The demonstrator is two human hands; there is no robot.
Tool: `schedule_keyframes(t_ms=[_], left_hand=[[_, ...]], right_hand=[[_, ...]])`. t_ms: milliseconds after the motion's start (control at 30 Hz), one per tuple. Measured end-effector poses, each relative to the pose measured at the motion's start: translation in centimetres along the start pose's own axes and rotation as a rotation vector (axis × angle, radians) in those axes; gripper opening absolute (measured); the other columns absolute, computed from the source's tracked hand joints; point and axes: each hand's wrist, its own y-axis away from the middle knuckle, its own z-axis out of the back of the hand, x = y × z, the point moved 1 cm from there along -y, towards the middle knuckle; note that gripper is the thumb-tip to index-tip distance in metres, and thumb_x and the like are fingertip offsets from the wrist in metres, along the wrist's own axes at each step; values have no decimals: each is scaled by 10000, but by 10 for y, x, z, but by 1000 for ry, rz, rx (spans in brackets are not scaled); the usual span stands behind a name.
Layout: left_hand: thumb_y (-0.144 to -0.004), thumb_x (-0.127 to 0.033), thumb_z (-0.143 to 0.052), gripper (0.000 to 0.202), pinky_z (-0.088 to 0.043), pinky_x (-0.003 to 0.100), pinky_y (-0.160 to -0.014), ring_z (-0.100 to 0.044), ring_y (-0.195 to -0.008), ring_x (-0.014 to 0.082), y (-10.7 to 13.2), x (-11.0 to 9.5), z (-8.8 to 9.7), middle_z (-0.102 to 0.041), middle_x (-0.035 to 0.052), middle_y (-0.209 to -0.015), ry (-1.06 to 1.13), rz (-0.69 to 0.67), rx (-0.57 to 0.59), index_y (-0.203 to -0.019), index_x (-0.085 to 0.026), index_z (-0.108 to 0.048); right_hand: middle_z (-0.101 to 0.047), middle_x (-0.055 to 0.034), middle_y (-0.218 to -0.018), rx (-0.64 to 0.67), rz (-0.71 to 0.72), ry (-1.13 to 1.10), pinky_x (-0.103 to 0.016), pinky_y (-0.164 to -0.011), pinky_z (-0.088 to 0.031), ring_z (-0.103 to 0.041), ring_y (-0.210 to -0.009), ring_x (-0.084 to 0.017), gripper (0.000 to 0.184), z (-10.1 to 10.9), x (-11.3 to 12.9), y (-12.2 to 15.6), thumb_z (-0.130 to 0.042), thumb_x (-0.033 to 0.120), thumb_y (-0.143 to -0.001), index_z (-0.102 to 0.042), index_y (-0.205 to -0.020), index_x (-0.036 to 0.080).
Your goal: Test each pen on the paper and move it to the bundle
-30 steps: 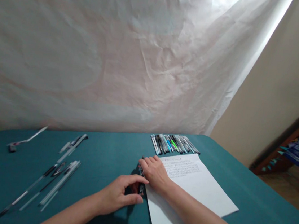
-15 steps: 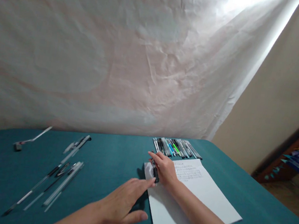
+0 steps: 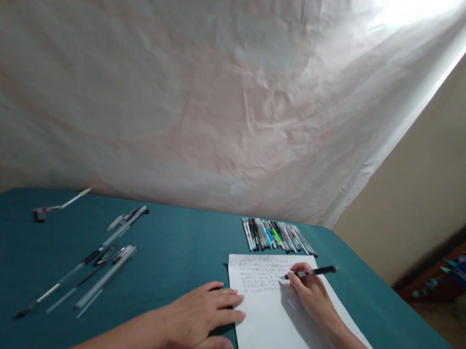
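A black pen [image 3: 319,270] is gripped in my right hand [image 3: 307,291], its tip at or just above the sheet of paper [image 3: 276,338]. Rows of small handwriting cover the upper part of that sheet, and the lower part is blank. My left hand [image 3: 202,321] lies flat with fingers spread, the fingertips on the paper's left edge and the palm over the green tablecloth. Nothing is held in it.
Behind the paper lies a row of many pens [image 3: 274,236]. On the left are loose pen parts and clear tubes [image 3: 105,278], with a small dark block [image 3: 40,215] and a thin white strip beyond. A pale sheet [image 3: 209,92] hangs at the table's back.
My right hand has moved right, from the paper's upper left to its right side, with the pen turned into a writing hold. My left hand has come off the pen and down onto the paper's edge.
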Motion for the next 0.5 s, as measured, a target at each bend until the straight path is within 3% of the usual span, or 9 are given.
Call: schedule_keyframes(t_ms=[200, 500], left_hand=[[-855, -425, -435, 460, -231, 462, -1030, -385, -1229, 269, -2, -1, 0, -400, 73, -1369, -16, 19, 23, -1290, -281, -404], [-867, -426, -420, 441, -234, 441, -1038, -392, -1227, 254, -4, -1, 1, -414, 63, -1360, -27, 31, 40, -1284, -284, -408]], right_hand=[[-535, 23, -618, -31, -61, -49, -255, -522, -384, -503, -569, -141, 128, 24, -20, 17, -512, 322, -767, -543, -813, 207], [-518, 37, -603, -46, -103, -90, -243, -485, -351, -465, -521, -121, 122, 24, -26, 23, -526, 324, -762, -533, -790, 205]])
